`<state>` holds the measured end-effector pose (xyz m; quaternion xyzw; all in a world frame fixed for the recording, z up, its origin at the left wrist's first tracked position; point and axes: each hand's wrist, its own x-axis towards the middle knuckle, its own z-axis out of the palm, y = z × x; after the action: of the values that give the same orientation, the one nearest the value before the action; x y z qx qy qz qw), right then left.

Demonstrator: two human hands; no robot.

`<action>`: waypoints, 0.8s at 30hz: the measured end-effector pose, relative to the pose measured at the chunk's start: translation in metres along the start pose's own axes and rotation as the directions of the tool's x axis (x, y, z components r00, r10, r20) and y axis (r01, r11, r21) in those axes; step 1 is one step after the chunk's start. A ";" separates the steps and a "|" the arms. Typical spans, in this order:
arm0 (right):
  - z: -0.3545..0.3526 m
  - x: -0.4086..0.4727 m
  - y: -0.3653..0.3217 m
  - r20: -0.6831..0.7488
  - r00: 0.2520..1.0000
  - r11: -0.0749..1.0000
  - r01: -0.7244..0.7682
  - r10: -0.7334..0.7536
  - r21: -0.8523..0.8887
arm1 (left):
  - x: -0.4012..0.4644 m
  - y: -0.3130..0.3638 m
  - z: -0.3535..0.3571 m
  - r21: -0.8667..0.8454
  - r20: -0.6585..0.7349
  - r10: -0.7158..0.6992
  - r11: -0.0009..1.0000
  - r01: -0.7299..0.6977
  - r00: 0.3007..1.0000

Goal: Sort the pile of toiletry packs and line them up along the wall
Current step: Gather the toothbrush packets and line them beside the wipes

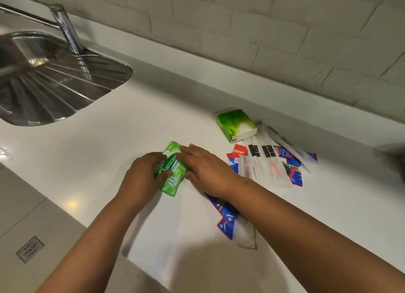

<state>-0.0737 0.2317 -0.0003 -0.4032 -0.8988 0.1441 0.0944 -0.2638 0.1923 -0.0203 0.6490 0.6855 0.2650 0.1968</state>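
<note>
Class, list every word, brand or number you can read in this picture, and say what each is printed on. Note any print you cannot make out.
"Sanicare": green wipes pack, held between both hands.
"15": same pack, lower part; the small words beside it are too blurred to read.
"...ate": red sachet, first letters hidden.
Blue sachets: print too blurred to read.
Green tissue pack: small print on its edge, unreadable.
Black-labelled sleeves: no readable text.
</note>
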 end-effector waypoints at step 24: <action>0.057 -0.081 -0.053 -0.116 0.980 0.983 0.172 -0.164 0.063 | -0.121 0.006 -0.011 0.249 0.091 0.149 0.954 -0.167 0.985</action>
<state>-0.0738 0.1268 -0.0405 -0.3295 -0.9172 0.1456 0.1704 -0.2556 0.0711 -0.0170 0.7308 0.6523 0.1660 0.1139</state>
